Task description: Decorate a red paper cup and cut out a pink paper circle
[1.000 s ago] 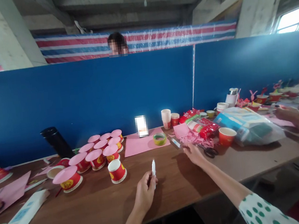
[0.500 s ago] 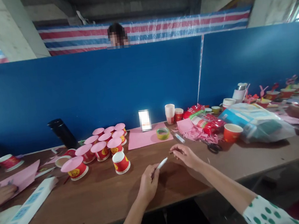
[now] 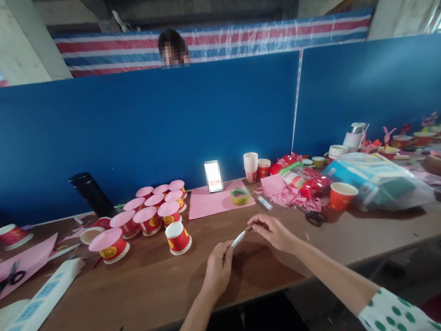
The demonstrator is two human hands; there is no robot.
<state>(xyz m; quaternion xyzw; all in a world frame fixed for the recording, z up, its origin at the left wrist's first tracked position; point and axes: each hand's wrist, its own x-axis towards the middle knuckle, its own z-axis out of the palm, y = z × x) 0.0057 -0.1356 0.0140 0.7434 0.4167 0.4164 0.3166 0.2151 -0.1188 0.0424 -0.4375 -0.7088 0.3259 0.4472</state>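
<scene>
My left hand [image 3: 218,265] is closed round a slim white marker pen [image 3: 238,239], whose tip points up and to the right over the brown table. My right hand [image 3: 272,230] faces it, thumb and fingers pinched on a small brown piece [image 3: 248,229] at the pen's tip; it looks like a cap, though it is too small to be sure. Left of my hands stands a red paper cup [image 3: 178,238], upside down with no disc on it. Behind it are several similar cups topped with pink paper discs [image 3: 145,214].
Pink paper [image 3: 209,203] holds a tape roll [image 3: 240,196] and a lit phone [image 3: 214,177]. Scissors [image 3: 314,218], a glue stick [image 3: 265,203], an orange cup [image 3: 342,196] and a plastic bag [image 3: 382,184] lie rightward. A power strip [image 3: 33,309] lies left. Other people's hands show at both sides.
My right hand has moved slightly left, bringing the brown piece to the pen's tip. At the far left, another person's hand has drawn back, with scissors now showing on the pink paper.
</scene>
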